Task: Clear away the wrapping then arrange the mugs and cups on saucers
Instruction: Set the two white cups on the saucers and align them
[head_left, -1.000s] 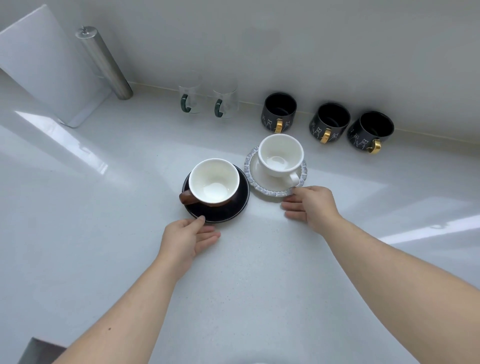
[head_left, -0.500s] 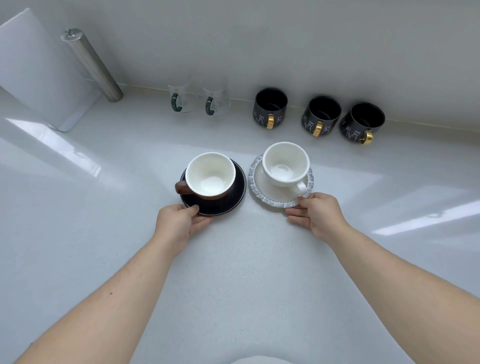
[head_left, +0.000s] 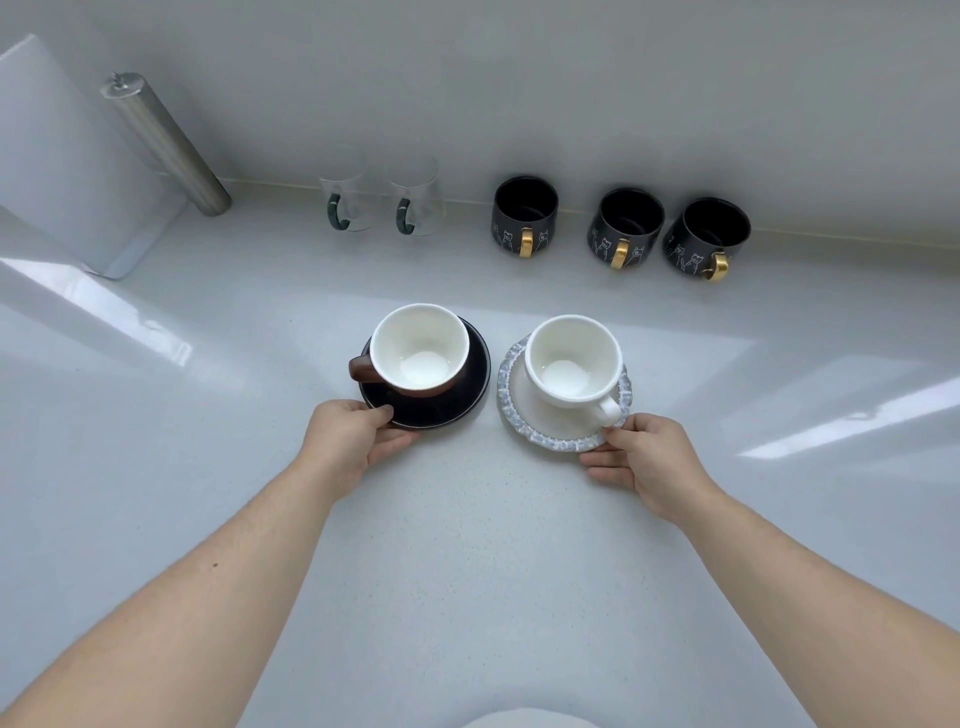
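White counter (head_left: 467, 545); left hand (head_left: 353, 441) pinches black saucer (head_left: 467, 395); right hand (head_left: 644, 462) pinches patterned saucer (head_left: 524, 415), fingertips hidden beneath.

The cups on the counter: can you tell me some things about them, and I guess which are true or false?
1. The brown cup with a white inside sits on a black saucer. True.
2. Four black mugs with gold handles stand by the wall. False: there are three.
3. The right hand holds the rim of the grey-blue ruffled saucer. True.
4. The white cup lies tipped over. False: it stands upright.
5. The left hand has its grip on a glass mug. False: it holds the black saucer's edge; the two clear glass mugs with green handles stand untouched.
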